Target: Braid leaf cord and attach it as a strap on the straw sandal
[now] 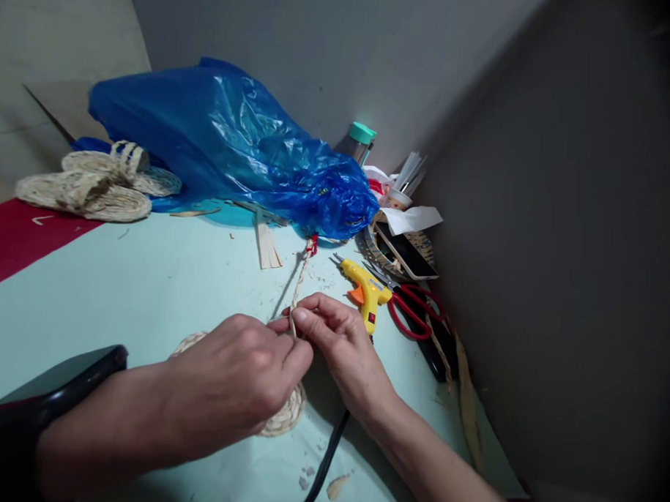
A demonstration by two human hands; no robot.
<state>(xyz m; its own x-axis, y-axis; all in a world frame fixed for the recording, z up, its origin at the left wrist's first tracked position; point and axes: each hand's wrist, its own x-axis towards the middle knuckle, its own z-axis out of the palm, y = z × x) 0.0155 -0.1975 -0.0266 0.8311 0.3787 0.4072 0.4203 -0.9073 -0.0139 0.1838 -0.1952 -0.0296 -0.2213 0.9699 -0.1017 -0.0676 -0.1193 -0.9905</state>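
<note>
A thin braided straw cord (300, 275) rises from my fingers to a red tie (312, 244) near the blue bag. My right hand (340, 339) pinches the cord between thumb and fingers. Close against it, my left hand (248, 365) is closed round the cord's lower part, its fingertips mostly hidden behind the knuckles. Beneath my left hand lies a woven straw sole (286, 416), showing only at its two ends. Right of the cord rests a yellow glue gun (367, 287) with an orange trigger.
A large blue plastic bag (223, 137) spans the back. Woven straw slippers (89, 191) lie at the far left. Red-handled scissors (410, 312) and a basket with a phone (409, 250) on it are at the right, along the grey wall. A black cable (331, 456) crosses the front.
</note>
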